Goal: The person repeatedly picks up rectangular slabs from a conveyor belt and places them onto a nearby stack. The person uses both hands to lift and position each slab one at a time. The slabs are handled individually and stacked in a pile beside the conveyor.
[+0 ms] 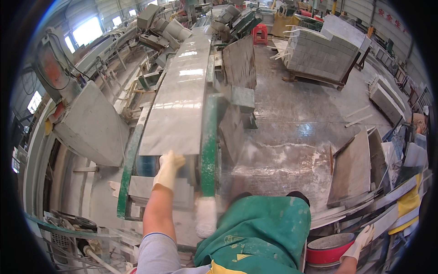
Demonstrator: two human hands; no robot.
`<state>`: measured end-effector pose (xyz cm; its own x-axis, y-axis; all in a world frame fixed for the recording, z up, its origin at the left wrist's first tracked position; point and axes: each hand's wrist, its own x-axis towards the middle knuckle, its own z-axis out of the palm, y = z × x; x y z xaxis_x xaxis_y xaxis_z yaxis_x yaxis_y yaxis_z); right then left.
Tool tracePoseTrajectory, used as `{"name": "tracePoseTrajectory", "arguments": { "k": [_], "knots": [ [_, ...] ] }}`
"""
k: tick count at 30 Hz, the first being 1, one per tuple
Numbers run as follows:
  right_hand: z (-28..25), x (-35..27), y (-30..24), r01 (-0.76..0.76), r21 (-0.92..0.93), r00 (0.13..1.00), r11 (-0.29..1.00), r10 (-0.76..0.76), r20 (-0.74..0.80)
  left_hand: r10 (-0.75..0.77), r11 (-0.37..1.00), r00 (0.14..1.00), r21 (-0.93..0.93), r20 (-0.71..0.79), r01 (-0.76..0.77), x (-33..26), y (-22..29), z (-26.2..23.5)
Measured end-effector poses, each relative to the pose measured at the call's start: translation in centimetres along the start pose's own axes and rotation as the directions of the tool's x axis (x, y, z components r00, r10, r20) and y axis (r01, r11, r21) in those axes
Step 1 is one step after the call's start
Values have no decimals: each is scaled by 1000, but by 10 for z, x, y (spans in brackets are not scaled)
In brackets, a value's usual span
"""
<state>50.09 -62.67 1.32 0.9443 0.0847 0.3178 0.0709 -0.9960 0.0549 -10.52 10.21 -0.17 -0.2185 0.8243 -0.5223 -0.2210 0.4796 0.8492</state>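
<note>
A long pale grey stone slab [175,123] lies on a conveyor with green side rails [209,150]. At the slab's near edge is my left hand [170,168], in a cream glove. Its fingers look curled against that edge, slightly blurred. Low on the right, my right hand [362,243], gloved too, has its fingers closed at the end of a pale stone strip [385,223]. Beside its wrist stands a red round tub [326,255]. A green apron [260,223] covers my front, and the padded white end [206,217] of the right rail is close to it.
Machine heads with motors [171,29] flank the conveyor's far part. A grey cabinet [93,125] stands left. Stacked stone blocks [319,52] and a red stool [260,34] are far right. Slabs [351,166] lean nearer on the right, beside the wet floor [283,137].
</note>
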Motion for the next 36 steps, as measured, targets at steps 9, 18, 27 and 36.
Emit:
{"name": "tracePoseTrajectory", "arguments": {
  "k": [9, 18, 27, 36],
  "knots": [
    [-4, -16, -5, 28, 85, 998, 996, -24, -55, 49, 996, 997, -74, -51, -53, 9, -5, -3],
    [-20, -33, -20, 63, 149, 993, 987, -47, -109, 103, 990, 994, -91, -27, -105, 12, -10, -5],
    [7, -9, 12, 1, 29, 957, 1000, 7, -289, 179, 954, 950, 192, 254, -231, -8, -16, -2],
    [10, 41, 23, -337, -140, 933, 931, 350, 81, 603, -74, 158, 252, 782, -965, -129, -34, 78]
  ]
}}
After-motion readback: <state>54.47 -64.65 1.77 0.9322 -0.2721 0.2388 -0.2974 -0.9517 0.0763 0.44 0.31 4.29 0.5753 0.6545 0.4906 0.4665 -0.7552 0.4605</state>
